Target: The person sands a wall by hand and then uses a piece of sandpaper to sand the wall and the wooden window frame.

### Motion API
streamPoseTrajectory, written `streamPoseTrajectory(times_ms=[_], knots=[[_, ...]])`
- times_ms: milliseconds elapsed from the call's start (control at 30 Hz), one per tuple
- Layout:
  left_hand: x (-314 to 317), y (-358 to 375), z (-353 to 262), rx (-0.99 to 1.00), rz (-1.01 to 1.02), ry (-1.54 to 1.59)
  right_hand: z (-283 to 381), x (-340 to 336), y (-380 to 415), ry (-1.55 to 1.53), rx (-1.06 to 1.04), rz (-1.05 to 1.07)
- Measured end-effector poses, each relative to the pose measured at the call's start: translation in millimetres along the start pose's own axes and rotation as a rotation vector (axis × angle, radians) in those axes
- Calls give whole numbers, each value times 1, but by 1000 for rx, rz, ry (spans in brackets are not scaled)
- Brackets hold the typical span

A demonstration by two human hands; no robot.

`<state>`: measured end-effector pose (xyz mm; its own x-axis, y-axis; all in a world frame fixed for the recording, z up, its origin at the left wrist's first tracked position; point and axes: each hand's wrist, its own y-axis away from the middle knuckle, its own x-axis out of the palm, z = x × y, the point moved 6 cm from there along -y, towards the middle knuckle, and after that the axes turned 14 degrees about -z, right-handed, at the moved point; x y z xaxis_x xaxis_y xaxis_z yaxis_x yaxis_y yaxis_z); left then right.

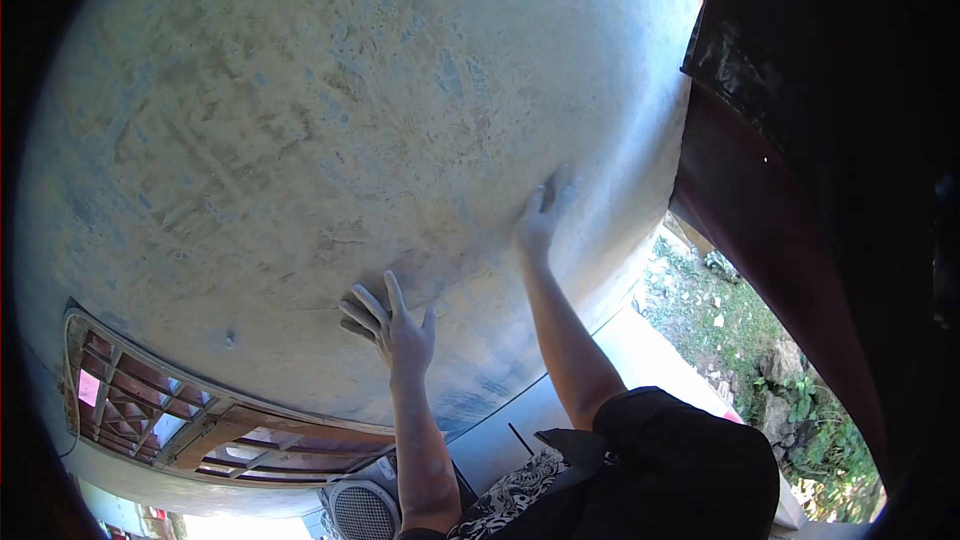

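Observation:
A broad, pale grey surface (400,140) with patchy blue and brown smears fills most of the view. My left hand (405,335) rests at its lower part, fingers spread and coated in pale dust. Further right and a bit higher, my right hand (538,225) presses against the same surface with its fingers bent. Something dark shows at those fingertips, blurred, and I cannot tell what it is. Both bare forearms reach up from the bottom edge.
A framed window (140,400) with crossed bars sits at lower left. Below it is a round grille (363,512). A dark red panel (770,200) hangs along the right, with rocks (785,370) and grass beyond. A patterned cloth (515,492) lies near my dark sleeve.

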<state>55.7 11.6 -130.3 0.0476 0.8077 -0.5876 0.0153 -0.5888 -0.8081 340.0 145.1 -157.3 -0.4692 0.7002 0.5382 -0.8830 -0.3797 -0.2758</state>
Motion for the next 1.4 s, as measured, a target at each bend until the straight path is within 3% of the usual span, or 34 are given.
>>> streamPoseTrajectory(times_ms=[33, 100, 133, 200, 267, 333, 467, 500, 567, 667, 700, 800, 900, 967, 1000, 1067, 1100, 1233, 1267, 1333, 1400], knots=[[1, 0, -2, -36, -1, 21, 32, 10, 16, 270, -147, 55], [2, 0, -3, -64, -1, 45, 69, 16, 60, 322, -371, 221], [2, 0, -3, -51, -33, 47, 63, 4, 71, 323, -370, 213], [-1, 0, -2, -32, -62, 48, 49, -1, 96, 348, -554, 509], [0, 0, 3, -65, 77, 22, 0, -20, 70, 323, -449, 404], [4, 5, 12, -11, 55, -4, -33, -32, 36, 293, -346, 302], [3, 11, 6, 18, -34, 56, -72, -41, -55, 186, 107, -123], [2, 7, -6, 21, -45, 60, -60, -33, -56, 177, 100, -126], [-7, 3, -28, -165, -109, 242, 0, -1, -36, 87, -127, 40], [-7, -7, -58, -220, -215, 298, 62, 10, 29, 229, -430, 389], [-6, -9, -63, -217, -209, 302, 67, 4, 45, 256, -478, 519], [-2, -18, -70, -243, -231, 269, 5, -27, 38, 376, -549, 611], [-3, -22, -68, -237, -267, 264, -53, -60, -29, 224, -191, 283], [-2, -25, -74, -247, -265, 241, -109, -63, -87, -152, 16, 56], [-1, -26, -78, -256, -257, 216, -101, -55, -103, -153, 20, 59], [5, -32, -89, -263, -239, 227, -54, -49, -131, 137, -36, -29], [10, -36, -97, -269, -219, 244, -35, -44, -131, 136, -34, -27], [32, -45, -136, -280, -178, 219, 27, -12, -74, 245, -475, 297], [38, -47, -146, -263, -173, 193, 23, -27, -68, 252, -466, 300], [47, -49, -164, -243, -168, 172, 10, -37, -54, 354, -587, 588], [53, -50, -172, -239, -173, 77, -27, -57, -81, 368, -528, 566]])
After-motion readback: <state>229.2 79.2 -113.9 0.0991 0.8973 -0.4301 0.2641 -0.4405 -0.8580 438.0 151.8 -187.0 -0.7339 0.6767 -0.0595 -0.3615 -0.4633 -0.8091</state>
